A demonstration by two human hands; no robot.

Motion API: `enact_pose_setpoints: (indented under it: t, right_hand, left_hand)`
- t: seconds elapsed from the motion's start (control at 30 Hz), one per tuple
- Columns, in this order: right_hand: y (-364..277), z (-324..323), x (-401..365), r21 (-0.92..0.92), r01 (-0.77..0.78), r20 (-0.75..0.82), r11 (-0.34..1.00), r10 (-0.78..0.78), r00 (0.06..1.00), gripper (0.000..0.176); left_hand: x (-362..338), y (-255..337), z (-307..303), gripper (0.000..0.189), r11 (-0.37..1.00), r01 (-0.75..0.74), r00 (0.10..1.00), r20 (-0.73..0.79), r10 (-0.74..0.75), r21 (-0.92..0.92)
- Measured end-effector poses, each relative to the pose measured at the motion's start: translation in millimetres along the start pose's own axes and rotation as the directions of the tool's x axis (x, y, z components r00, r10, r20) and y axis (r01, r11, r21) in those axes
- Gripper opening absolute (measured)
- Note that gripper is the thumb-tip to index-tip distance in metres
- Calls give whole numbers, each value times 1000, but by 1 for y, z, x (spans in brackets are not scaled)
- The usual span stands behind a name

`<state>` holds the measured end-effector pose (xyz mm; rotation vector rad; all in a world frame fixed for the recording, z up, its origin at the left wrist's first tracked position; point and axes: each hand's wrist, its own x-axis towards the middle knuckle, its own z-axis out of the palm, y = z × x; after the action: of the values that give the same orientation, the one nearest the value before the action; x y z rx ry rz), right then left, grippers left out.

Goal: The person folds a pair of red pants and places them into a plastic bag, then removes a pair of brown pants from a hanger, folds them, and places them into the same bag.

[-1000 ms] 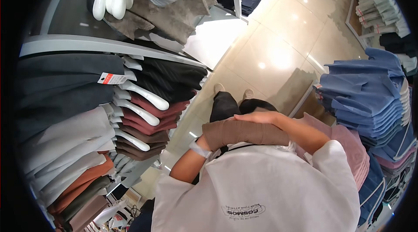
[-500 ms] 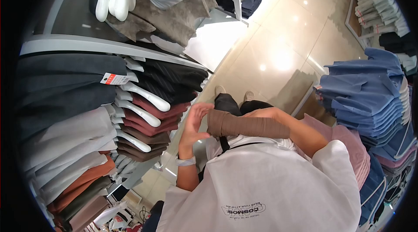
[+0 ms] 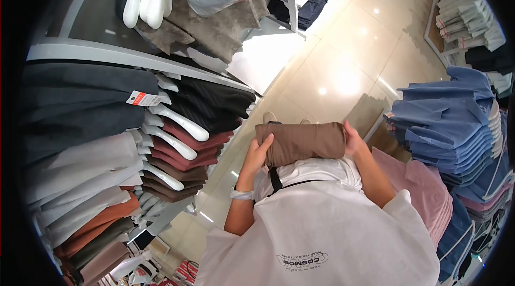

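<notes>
The folded brown garment (image 3: 301, 142) is held in the air before the person's chest, resting on no surface, over the tiled floor (image 3: 343, 55) between the rail of hung clothes (image 3: 107, 141) on the left and the stacks of folded shirts on the right; the left hand (image 3: 257, 158), with a pale wristband (image 3: 241, 193) below it, presses flat against the garment's left end, and the right hand (image 3: 352, 139) cups its right end, so the two hands stand apart and clamp the bundle between them; the step in hand looks like squaring a finished fold, both ends being pushed inward to keep the layers even; the pink stack (image 3: 424, 189) lies nearest, just below the right forearm, with the blue stack (image 3: 450, 125) beyond it; a next move, I judge, calls for keeping pressure on both ends and holding the bundle level, since a loosened grip on either side would let the fold sag or open.
</notes>
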<state>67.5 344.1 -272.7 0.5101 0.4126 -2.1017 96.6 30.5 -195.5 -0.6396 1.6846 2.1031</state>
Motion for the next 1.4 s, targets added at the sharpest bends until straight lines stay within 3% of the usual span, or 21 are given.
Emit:
enact_pose_setpoints:
  t: [0.03, 0.07, 0.13, 0.23, 0.33, 0.37, 0.47, 0.57, 0.67, 0.73, 0.77, 0.87, 0.97, 1.07, 1.17, 1.23, 1.33, 1.4]
  right_hand:
    - [3, -1, -5, -39, 92, 145, 995, -86, 986, 82]
    - [6, -2, -8, -253, 145, 77, 957, -130, 989, 79]
    - [7, 45, -13, -642, 181, -23, 745, -255, 967, 74]
    - [2, 95, -15, -820, 172, -84, 546, -411, 908, 60]
    - [-8, 90, -10, -651, 208, -111, 730, -363, 925, 47]
    - [-10, 90, -10, -623, 211, -104, 753, -347, 932, 46]
    - [-20, 107, -15, -537, 215, -80, 816, -303, 950, 43]
    - [-32, 126, -19, -437, 202, -106, 876, -274, 956, 42]
    - [-38, 137, -16, -340, 184, -141, 922, -244, 960, 42]
    - [-37, 125, -7, -327, 197, -69, 924, -231, 970, 42]
    - [-34, 122, -3, -301, 207, -67, 931, -237, 969, 43]
    - [-35, 126, 9, -243, 212, -61, 947, -233, 971, 44]
    - [-45, 141, 20, -202, 148, -72, 968, -165, 984, 45]
    - [-59, 152, 26, -141, 95, -91, 985, -109, 990, 47]
    - [-67, 154, 27, -127, 114, -101, 985, -127, 987, 55]
    - [-58, 135, 26, -191, 211, -36, 959, -222, 974, 61]
    - [-45, 118, 24, -218, 201, 42, 955, -197, 980, 68]
    - [-31, 136, 29, -495, 212, -32, 843, -261, 965, 65]
  left_hand:
    - [2, 3, 5, 35, 998, 31, 998, -46, -33, -51]
    - [3, 6, 10, 37, 996, 44, 997, -52, -48, -81]
    - [4, 18, 18, 42, 988, 67, 995, -62, -76, -138]
    - [12, 21, 15, 46, 968, 150, 985, -59, -164, -202]
    - [7, 39, 9, 47, 948, 180, 967, 222, -122, -261]
    - [4, 45, 4, 48, 969, 162, 928, 363, -86, -186]
    - [6, 33, -16, 49, 980, 175, 933, 334, -135, -94]
    - [5, 41, -2, 43, 936, 69, 991, 128, -26, -346]
    - [16, 42, 3, 43, 881, 3, 999, 32, 14, -472]
    - [23, 35, -4, 48, 836, 53, 996, 85, -8, -547]
    - [25, 32, -9, 51, 810, 78, 994, 113, -15, -581]
    - [22, 25, -18, 59, 855, 55, 998, 8, -60, -516]
    - [18, -6, -58, 62, 558, 307, 884, 448, 132, -771]
    - [8, 23, -52, 67, 793, 180, 908, 408, 94, -582]
    - [20, 76, -25, 67, 961, 126, 964, 258, -60, -247]
    - [35, 85, -25, 63, 942, 159, 969, 231, -91, -295]
    - [57, 87, -35, 57, 944, 179, 975, 174, -134, -276]
    - [66, 91, -39, 55, 966, 142, 983, 144, -112, -217]
